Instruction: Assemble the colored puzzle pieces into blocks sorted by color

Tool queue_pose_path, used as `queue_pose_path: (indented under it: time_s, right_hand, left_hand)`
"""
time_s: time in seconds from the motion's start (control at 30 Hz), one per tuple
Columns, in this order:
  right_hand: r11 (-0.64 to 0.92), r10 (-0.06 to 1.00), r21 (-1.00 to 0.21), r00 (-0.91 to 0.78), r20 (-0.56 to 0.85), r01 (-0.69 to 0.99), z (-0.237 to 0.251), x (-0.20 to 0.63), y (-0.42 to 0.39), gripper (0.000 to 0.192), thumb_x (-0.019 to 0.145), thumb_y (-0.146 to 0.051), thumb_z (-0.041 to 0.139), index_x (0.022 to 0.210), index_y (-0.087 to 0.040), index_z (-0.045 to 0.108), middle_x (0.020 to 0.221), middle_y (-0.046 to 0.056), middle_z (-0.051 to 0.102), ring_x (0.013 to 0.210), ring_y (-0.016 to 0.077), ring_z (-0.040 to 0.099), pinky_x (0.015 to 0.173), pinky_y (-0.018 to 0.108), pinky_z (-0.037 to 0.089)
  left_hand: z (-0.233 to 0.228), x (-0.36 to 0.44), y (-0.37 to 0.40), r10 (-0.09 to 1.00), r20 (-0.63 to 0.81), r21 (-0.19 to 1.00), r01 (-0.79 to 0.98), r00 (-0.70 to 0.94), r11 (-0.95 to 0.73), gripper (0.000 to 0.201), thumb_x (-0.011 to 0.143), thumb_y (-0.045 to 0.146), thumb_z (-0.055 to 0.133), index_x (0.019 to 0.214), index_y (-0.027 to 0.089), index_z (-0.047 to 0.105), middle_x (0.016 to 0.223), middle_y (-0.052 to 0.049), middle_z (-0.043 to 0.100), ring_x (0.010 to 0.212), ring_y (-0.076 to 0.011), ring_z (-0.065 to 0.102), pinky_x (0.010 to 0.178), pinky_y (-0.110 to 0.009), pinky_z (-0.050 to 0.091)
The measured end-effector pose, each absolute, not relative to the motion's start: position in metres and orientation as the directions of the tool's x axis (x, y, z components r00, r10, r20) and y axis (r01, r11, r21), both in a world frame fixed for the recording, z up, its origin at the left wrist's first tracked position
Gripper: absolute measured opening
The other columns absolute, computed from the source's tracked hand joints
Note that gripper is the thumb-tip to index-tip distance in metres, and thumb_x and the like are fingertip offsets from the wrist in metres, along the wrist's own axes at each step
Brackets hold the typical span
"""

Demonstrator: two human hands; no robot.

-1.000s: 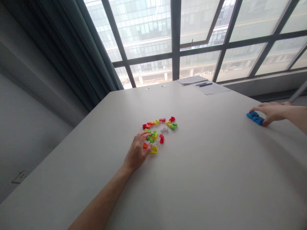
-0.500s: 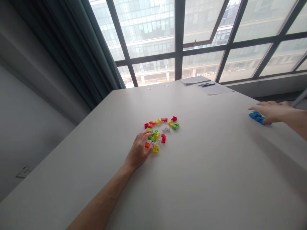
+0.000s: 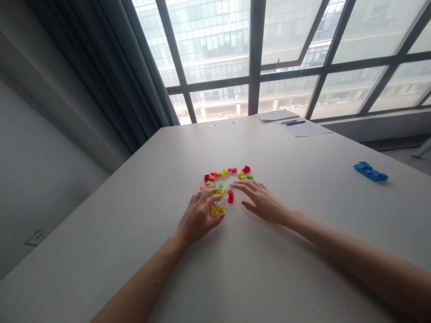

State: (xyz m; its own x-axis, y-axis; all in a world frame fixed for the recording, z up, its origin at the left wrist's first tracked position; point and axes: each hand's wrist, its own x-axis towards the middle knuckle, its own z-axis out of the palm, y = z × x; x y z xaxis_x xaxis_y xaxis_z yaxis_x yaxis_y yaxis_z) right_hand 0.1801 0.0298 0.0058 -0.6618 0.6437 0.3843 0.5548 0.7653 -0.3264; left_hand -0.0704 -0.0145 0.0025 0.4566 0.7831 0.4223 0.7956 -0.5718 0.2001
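Several small plastic blocks in red, orange, yellow, green and white lie in a loose cluster at the middle of the table. My left hand (image 3: 202,208) rests over the cluster's left side, fingers spread and curved around a yellow block (image 3: 217,211) and some green ones; it hides part of them. From the right, my right hand (image 3: 261,199) reaches in with fingers apart, its fingertips at a white block (image 3: 233,183). Just left of its thumb lies a red block (image 3: 230,196). A group of blue blocks (image 3: 370,171) sits apart near the table's right edge.
The white table (image 3: 296,278) stretches to the window. Sheets of paper (image 3: 310,129) with pens (image 3: 293,122) lie at its far right. A dark curtain (image 3: 101,67) hangs at the left, and a wall socket (image 3: 36,237) is below it.
My right hand has left the blue blocks and come left to the coloured cluster. My left hand stays at the cluster, its thumb now nearer the yellow block. The view has shifted slightly.
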Motion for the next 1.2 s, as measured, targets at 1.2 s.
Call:
queue_pose_path:
  time_s: [1.2]
  right_hand:
    - [0.683,0.728,-0.445,-0.589,0.350,0.579,-0.007,0.201,0.045,0.020,0.090,-0.042,0.057,0.089,-0.023,0.064,0.090,0.005,0.067,0.090,0.0205,0.059,0.089,0.038,0.035]
  left_hand:
    - [-0.002,-0.070,-0.014,0.829,0.482,0.287,0.842,0.284,-0.456,0.020,0.089,0.023,0.052,0.107,0.021,0.059,0.125,-0.010,0.058,0.122,-0.0264,0.051,0.102,-0.046,0.042]
